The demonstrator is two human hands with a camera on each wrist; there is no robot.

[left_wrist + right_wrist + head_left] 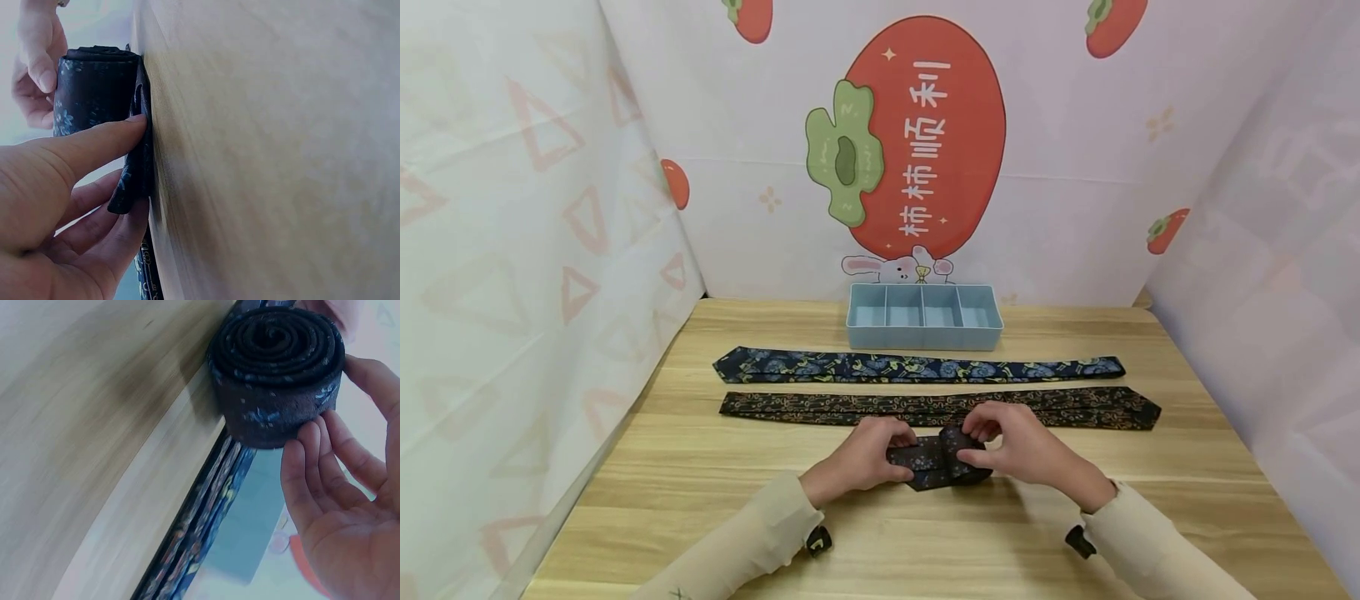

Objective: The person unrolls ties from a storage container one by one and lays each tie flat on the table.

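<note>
A dark necktie (964,462) with small blue flowers is wound into a thick roll near the middle of the table, its pointed wide end lying flat to the left. My left hand (859,458) pinches that flat end between thumb and fingers. On the roll's other side, my right hand (1026,448) holds the coil with thumb and fingertips. In the right wrist view the spiral of the rolled tie (275,394) shows, with fingertips against its outer layer. The left wrist view shows the thumb on top of the loose tie end (128,184) and fingers beneath.
Just behind the hands, a black necktie with orange pattern (820,407) lies flat and folded lengthwise. Parallel behind it is a navy necktie with blue and yellow pattern (887,367). A blue four-section box (925,337) stands at the table's back, before a printed cloth (1060,225).
</note>
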